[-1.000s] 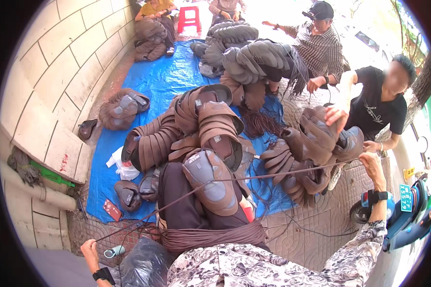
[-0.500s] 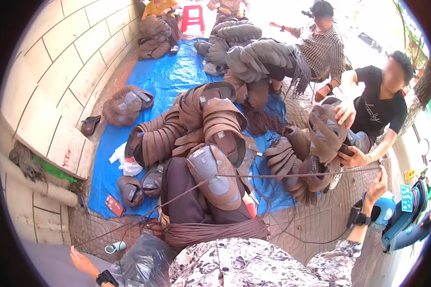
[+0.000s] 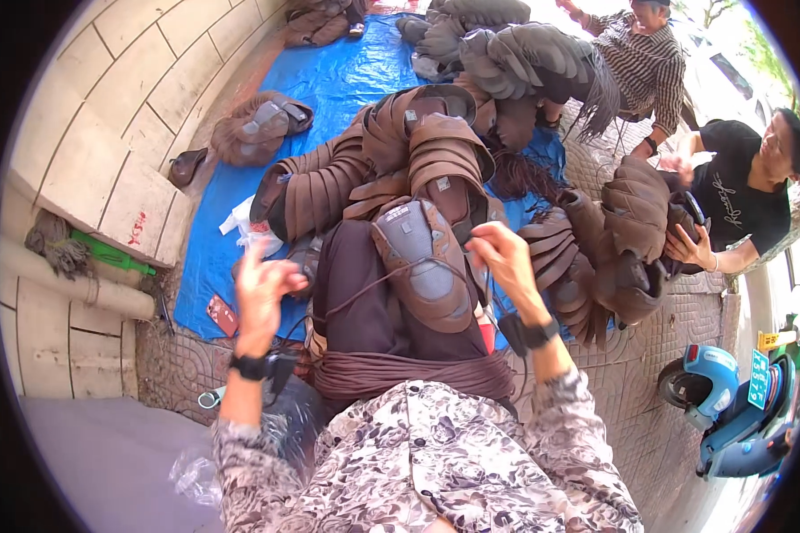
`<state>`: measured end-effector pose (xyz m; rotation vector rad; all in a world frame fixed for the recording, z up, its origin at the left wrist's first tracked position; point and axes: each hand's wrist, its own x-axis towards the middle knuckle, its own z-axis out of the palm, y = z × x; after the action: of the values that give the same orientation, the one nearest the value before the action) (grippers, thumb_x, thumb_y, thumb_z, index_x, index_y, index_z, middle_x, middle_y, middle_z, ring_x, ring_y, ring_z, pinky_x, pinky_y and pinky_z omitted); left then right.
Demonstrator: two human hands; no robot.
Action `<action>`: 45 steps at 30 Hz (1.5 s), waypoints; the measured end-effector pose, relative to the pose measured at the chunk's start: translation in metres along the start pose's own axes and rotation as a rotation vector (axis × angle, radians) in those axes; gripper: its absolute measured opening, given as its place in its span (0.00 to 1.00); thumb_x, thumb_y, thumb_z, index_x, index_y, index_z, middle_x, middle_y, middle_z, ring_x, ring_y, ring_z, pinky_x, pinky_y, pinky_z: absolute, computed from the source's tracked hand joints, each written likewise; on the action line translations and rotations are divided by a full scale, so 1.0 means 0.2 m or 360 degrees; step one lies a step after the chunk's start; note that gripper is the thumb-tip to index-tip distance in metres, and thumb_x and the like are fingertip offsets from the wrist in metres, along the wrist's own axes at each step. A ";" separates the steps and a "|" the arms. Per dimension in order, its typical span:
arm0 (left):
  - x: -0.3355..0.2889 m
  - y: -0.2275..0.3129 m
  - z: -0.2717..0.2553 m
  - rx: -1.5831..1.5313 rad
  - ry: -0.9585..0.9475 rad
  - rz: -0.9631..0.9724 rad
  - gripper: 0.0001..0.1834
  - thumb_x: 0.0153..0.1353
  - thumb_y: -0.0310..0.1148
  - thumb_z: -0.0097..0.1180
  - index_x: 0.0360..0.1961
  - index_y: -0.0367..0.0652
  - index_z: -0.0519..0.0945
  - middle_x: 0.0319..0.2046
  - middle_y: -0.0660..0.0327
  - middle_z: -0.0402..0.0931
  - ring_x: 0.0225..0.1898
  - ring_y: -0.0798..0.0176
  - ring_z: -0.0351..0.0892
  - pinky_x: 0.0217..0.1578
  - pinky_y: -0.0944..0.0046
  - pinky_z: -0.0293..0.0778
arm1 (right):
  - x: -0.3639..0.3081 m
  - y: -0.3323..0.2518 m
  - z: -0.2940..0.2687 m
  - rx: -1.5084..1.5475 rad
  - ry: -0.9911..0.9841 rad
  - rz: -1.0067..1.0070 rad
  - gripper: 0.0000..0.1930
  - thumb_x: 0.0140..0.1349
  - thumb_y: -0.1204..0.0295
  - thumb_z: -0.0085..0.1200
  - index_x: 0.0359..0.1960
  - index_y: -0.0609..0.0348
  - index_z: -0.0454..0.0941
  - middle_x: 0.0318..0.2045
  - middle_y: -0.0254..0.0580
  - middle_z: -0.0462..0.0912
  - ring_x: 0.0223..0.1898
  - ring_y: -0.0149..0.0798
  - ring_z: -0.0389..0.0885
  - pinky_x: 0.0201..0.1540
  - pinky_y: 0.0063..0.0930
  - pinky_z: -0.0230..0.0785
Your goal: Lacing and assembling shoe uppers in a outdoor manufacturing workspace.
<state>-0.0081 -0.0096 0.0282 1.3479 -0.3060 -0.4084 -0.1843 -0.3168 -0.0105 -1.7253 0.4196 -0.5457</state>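
A brown shoe upper with a grey tongue lies on my dark-trousered lap. A thin brown shoelace runs across it and hangs slack to its left. My left hand is raised left of the upper, slightly blurred, with fingers apart and nothing visible in them. Close to the upper's right side is my right hand, fingers curled together at the tips; whether the lace is between them cannot be made out. A thick bundle of brown laces lies across my waist.
Stacks of brown shoe uppers cover the blue tarp. On the right a person handles more uppers; another sits behind. A phone lies at left, near a wall. A blue scooter stands at right.
Both hands have come in from wide apart toward the upper on my lap. The lace, stretched taut to both sides before, now hangs slack. The view has shifted.
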 end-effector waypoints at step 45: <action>0.34 -0.40 0.71 0.0421 -0.0818 -0.0446 0.06 0.61 0.28 0.49 0.34 0.37 0.75 0.26 0.61 0.76 0.22 0.70 0.77 0.23 0.74 0.75 | 0.08 0.19 0.17 -0.0947 -0.0333 -0.0814 0.20 0.46 0.71 0.58 0.43 0.54 0.68 0.28 0.45 0.75 0.30 0.50 0.77 0.29 0.44 0.68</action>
<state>-0.0185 -0.1775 -0.0234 1.5370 -0.6142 -0.9818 -0.1510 -0.3071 -0.0503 -2.4634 -0.0316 -0.6310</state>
